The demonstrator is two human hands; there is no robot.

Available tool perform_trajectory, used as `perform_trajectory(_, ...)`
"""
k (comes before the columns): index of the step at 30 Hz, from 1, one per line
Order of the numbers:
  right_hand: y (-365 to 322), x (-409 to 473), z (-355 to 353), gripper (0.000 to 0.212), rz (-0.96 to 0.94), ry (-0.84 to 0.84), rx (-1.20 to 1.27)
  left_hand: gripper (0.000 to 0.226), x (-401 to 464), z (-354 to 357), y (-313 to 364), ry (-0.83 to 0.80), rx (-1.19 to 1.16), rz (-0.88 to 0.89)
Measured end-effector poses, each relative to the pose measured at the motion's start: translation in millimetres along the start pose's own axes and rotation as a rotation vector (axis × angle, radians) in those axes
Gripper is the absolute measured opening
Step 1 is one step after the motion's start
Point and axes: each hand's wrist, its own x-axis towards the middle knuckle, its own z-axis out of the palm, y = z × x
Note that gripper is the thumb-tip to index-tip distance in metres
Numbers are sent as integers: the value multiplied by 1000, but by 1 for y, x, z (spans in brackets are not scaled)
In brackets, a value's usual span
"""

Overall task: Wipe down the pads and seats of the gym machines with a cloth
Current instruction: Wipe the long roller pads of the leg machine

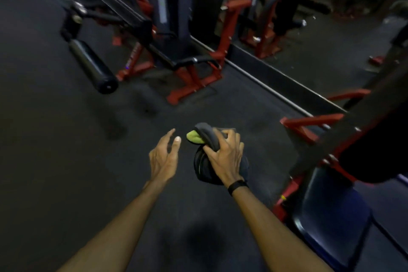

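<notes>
My right hand (225, 157) grips a dark cloth (212, 150) with a green patch over the floor (66, 161); my left hand (164, 157) hovers beside it, fingers loose. Right of the cloth sits a blue seat (331, 216) (red-framed); beyond it, a roller pad (92, 66).
</notes>
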Motion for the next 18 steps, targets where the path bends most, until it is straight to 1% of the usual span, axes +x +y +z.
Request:
perform_trajectory(6,-93,66,1,52,-227,115,30,73,43,-107,29,199,40,124)
perform_trajectory(9,-132,94,4,52,-290,139,80,71,65,-144,42,284,88,176)
perform_trajectory(14,-172,140,16,52,-343,166,162,67,106,-177,65,355,149,245)
perform_trajectory(18,-182,173,38,54,-383,169,180,65,140,-188,64,395,184,204)
